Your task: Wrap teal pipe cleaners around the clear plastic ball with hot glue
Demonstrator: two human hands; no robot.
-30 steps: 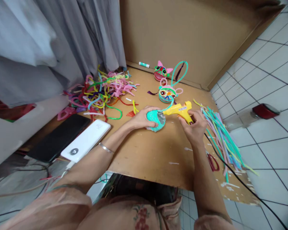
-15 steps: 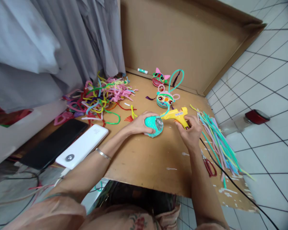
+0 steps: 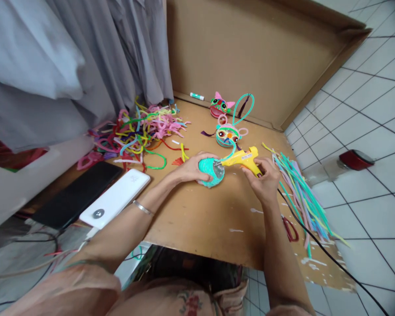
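My left hand is wrapped round a small cup-like form covered in turquoise pipe cleaner, tilted so its open end faces right. A loose turquoise strand curves up from its rim. In my right hand is a yellow glue gun, its nozzle pointing left at the rim of the form. Whether the nozzle touches it, I cannot tell. Just behind stands a turquoise and pink animal head with round eyes and loop ears. Farther back is a red and green head with pink pointed ears.
Tangled pipe cleaners lie at the back left, straight ones on the right. Red-handled scissors lie beside the black cord. A white power bank and a black phone-like slab rest on the left. Cardboard stands behind.
The glue gun's nozzle has shifted slightly from above the rim to the opening of the turquoise form. The whole view has moved a little; both hands keep their holds.
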